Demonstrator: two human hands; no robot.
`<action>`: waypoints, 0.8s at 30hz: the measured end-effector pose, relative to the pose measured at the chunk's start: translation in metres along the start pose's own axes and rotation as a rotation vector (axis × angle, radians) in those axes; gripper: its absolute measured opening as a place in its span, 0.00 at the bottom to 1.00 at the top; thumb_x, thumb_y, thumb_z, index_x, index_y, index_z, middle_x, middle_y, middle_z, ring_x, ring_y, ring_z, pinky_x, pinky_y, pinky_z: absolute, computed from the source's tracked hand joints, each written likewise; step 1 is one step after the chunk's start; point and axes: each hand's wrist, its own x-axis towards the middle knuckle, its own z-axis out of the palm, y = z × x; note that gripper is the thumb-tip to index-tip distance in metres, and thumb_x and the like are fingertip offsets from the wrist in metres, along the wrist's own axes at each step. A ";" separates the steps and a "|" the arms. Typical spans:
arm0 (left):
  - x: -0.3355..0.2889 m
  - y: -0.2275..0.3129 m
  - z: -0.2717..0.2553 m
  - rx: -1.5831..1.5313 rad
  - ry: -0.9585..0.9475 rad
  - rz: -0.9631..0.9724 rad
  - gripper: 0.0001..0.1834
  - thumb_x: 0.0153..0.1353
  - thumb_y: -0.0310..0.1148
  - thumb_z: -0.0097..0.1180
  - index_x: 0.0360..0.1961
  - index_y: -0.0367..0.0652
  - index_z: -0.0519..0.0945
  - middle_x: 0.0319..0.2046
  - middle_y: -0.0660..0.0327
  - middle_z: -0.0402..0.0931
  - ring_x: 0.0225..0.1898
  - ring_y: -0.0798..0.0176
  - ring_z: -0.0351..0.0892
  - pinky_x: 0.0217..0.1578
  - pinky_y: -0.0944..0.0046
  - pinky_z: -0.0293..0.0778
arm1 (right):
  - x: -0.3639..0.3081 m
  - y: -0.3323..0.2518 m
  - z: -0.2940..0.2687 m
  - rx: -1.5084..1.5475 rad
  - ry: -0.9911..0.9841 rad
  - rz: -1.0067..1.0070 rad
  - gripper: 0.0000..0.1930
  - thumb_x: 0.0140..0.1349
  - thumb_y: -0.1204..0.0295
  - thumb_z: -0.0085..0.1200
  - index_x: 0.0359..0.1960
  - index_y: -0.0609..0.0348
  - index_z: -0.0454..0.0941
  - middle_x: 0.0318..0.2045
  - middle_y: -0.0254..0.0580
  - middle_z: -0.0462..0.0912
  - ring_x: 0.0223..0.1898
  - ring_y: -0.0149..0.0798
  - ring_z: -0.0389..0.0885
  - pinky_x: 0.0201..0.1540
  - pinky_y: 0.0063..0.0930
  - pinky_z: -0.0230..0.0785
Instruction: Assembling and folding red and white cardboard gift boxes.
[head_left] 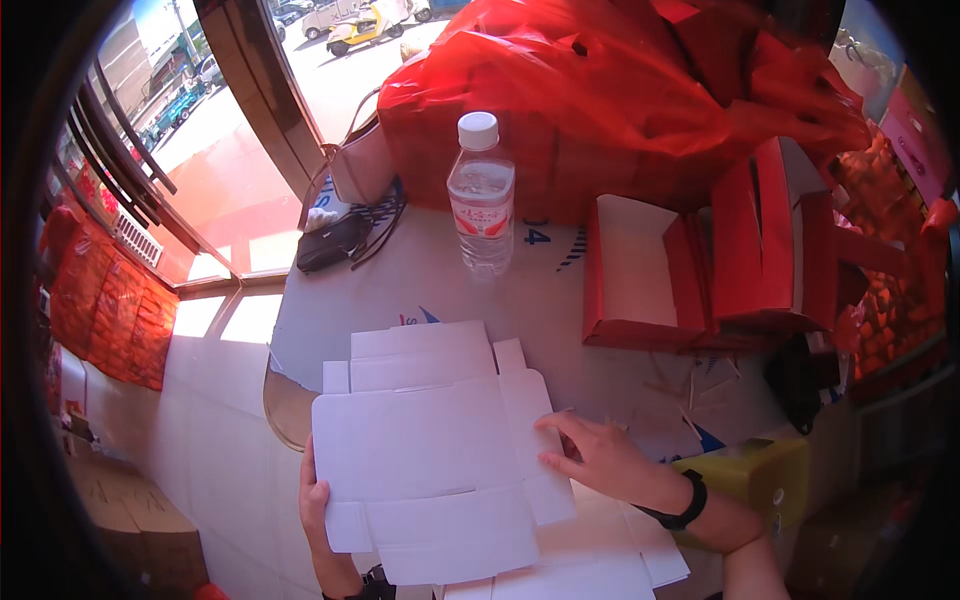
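The thumb of the left hand [314, 503] lies on the left edge of a flat white cardboard box blank with cut flaps [430, 440], its other fingers mostly hidden behind, so that edge is pinched between them. The right hand [608, 462] is at the blank's right side, thumb and index finger spread apart and pointing at the side flap; whether their tips touch it I cannot tell. The blank lies tilted slightly between the two hands, at the near side of a pale grey desk [540, 320], with more white cardboard sheets [615, 545] below it, toward the person. A black band [690, 500] circles the right wrist, and near that forearm sits a yellow box [770, 478]. Beyond the blank, a clear plastic bottle with a white cap and a red-and-white label [483, 195] stands upright on the desk. To its left lie a black pouch [333, 243] and a pale pink bag [365, 165]; to its right stand a topless red cardboard box with a pale inside [640, 270] and, against it, another red box [765, 245]. A large red plastic bag [600, 90] fills the desk's far side.
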 end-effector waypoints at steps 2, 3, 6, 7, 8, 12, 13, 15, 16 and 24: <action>-0.007 -0.007 0.001 0.013 -0.057 -0.025 0.40 0.57 0.36 0.47 0.70 0.33 0.50 0.63 0.47 0.60 0.63 0.52 0.64 0.62 0.55 0.63 | 0.000 0.000 0.003 -0.052 0.025 -0.015 0.18 0.63 0.65 0.57 0.52 0.54 0.71 0.30 0.40 0.76 0.28 0.34 0.78 0.33 0.28 0.72; -0.013 -0.011 0.012 0.098 -0.065 -0.062 0.40 0.59 0.37 0.47 0.70 0.33 0.49 0.65 0.47 0.57 0.66 0.51 0.60 0.64 0.55 0.59 | 0.000 -0.003 0.006 -0.097 0.011 -0.055 0.20 0.63 0.65 0.57 0.55 0.55 0.68 0.29 0.41 0.76 0.27 0.35 0.77 0.32 0.28 0.71; -0.015 -0.024 0.033 0.376 -0.193 0.015 0.39 0.66 0.46 0.44 0.70 0.33 0.48 0.70 0.48 0.47 0.71 0.52 0.48 0.68 0.55 0.47 | 0.000 -0.010 0.016 -0.142 0.001 -0.131 0.27 0.64 0.64 0.56 0.61 0.57 0.60 0.29 0.43 0.75 0.26 0.39 0.77 0.31 0.30 0.71; -0.013 -0.023 0.040 0.581 -0.255 0.130 0.40 0.67 0.49 0.42 0.71 0.34 0.47 0.71 0.49 0.45 0.71 0.52 0.45 0.68 0.54 0.45 | 0.000 -0.012 0.019 -0.143 0.008 -0.170 0.32 0.64 0.63 0.54 0.65 0.59 0.54 0.29 0.45 0.76 0.26 0.42 0.77 0.30 0.31 0.72; -0.011 -0.022 0.047 0.785 -0.317 0.245 0.41 0.69 0.52 0.40 0.71 0.35 0.46 0.72 0.49 0.43 0.72 0.53 0.43 0.68 0.54 0.44 | 0.000 -0.012 0.020 -0.143 0.005 -0.167 0.32 0.64 0.63 0.54 0.65 0.59 0.54 0.29 0.45 0.76 0.26 0.42 0.77 0.30 0.31 0.72; -0.002 -0.028 0.040 0.526 -0.168 0.239 0.35 0.69 0.56 0.39 0.63 0.36 0.64 0.68 0.49 0.53 0.59 0.58 0.64 0.58 0.59 0.61 | 0.005 0.001 0.024 0.429 0.008 -0.032 0.42 0.67 0.60 0.52 0.71 0.60 0.36 0.27 0.38 0.73 0.25 0.34 0.75 0.30 0.27 0.72; 0.001 -0.028 0.039 0.453 -0.100 0.254 0.27 0.68 0.51 0.47 0.54 0.37 0.70 0.61 0.51 0.62 0.50 0.64 0.69 0.51 0.64 0.66 | 0.006 0.004 0.024 0.728 -0.004 0.076 0.44 0.68 0.58 0.51 0.72 0.59 0.33 0.26 0.35 0.72 0.25 0.30 0.74 0.30 0.25 0.71; 0.005 -0.021 0.029 0.452 -0.134 0.235 0.24 0.66 0.47 0.52 0.53 0.38 0.70 0.57 0.53 0.64 0.49 0.65 0.69 0.50 0.65 0.67 | 0.007 0.006 0.014 0.807 -0.091 0.145 0.44 0.68 0.58 0.51 0.72 0.59 0.32 0.25 0.33 0.72 0.25 0.28 0.74 0.30 0.24 0.71; 0.007 -0.018 0.027 0.454 -0.171 0.219 0.22 0.65 0.43 0.56 0.52 0.39 0.70 0.53 0.54 0.66 0.48 0.66 0.70 0.49 0.66 0.68 | 0.009 0.006 0.010 0.886 -0.177 0.214 0.44 0.69 0.57 0.50 0.72 0.58 0.32 0.25 0.32 0.72 0.25 0.26 0.74 0.30 0.22 0.70; 0.039 0.005 0.031 0.542 -0.495 0.023 0.42 0.53 0.33 0.67 0.66 0.40 0.58 0.34 0.65 0.64 0.38 0.69 0.73 0.40 0.69 0.74 | 0.024 -0.001 -0.003 0.465 -0.112 0.316 0.39 0.65 0.65 0.52 0.72 0.54 0.42 0.24 0.37 0.78 0.25 0.26 0.75 0.32 0.21 0.68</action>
